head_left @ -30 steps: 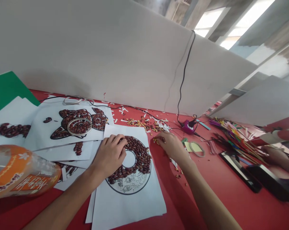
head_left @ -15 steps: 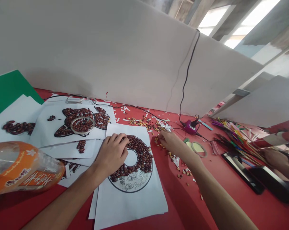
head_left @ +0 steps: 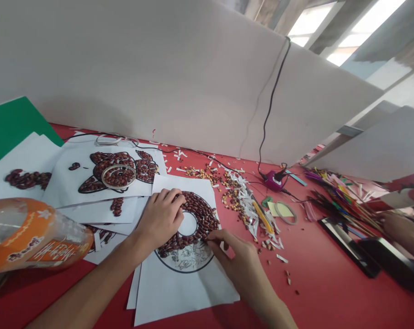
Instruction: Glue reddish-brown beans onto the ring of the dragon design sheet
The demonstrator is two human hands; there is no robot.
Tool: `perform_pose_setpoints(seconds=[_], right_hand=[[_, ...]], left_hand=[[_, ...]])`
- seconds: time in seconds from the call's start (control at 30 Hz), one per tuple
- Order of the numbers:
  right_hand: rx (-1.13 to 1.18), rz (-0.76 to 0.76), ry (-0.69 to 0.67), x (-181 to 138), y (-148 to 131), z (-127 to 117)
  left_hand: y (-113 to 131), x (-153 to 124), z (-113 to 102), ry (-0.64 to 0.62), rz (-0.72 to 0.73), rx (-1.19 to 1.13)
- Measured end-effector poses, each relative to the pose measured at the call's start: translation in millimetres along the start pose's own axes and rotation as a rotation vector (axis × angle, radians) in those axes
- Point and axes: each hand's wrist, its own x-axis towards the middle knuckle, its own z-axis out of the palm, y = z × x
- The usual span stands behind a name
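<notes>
A white sheet of paper [head_left: 179, 297] bears a printed ring, its upper part and sides covered with dark red beans [head_left: 207, 217]. Glue-like shine lies over the bare lower part of the ring [head_left: 186, 260]. My left hand [head_left: 164, 214] rests on the ring's left side, fingers slightly bent and holding nothing I can see. At the ring's lower right edge, my right hand [head_left: 237, 260] pinches with thumb and forefinger; a dark bean shows among its fingers, and the fingertips meet the beans on the paper.
Seeds and paper scraps [head_left: 232, 196] lie scattered, with a yellow cutter [head_left: 262, 217] among them. An orange-labelled bottle [head_left: 35, 237] stands left by other bean pictures [head_left: 114, 169]. A tape ring [head_left: 285, 213], a purple power adapter [head_left: 274, 180] and another person's hand [head_left: 397, 228] are right.
My right hand has moved from the scattered seeds down and left to the ring's lower right edge, uncovering the yellow cutter. My left hand has stayed on the paper.
</notes>
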Motion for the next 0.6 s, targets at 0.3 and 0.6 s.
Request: perform_pose_setpoints(seconds=[0.3, 0.6], right_hand=[[-0.251, -0.158, 0.124, -3.2, 0.3, 23.0], [-0.376, -0.276, 0.173, -8.9, -4.1, 30.0]], left_hand=[[-0.3, 0.1, -0.9, -0.013, -0.007, -0.007], [0.1, 0.5, -1.0, -0.004, -0.003, -0.003]])
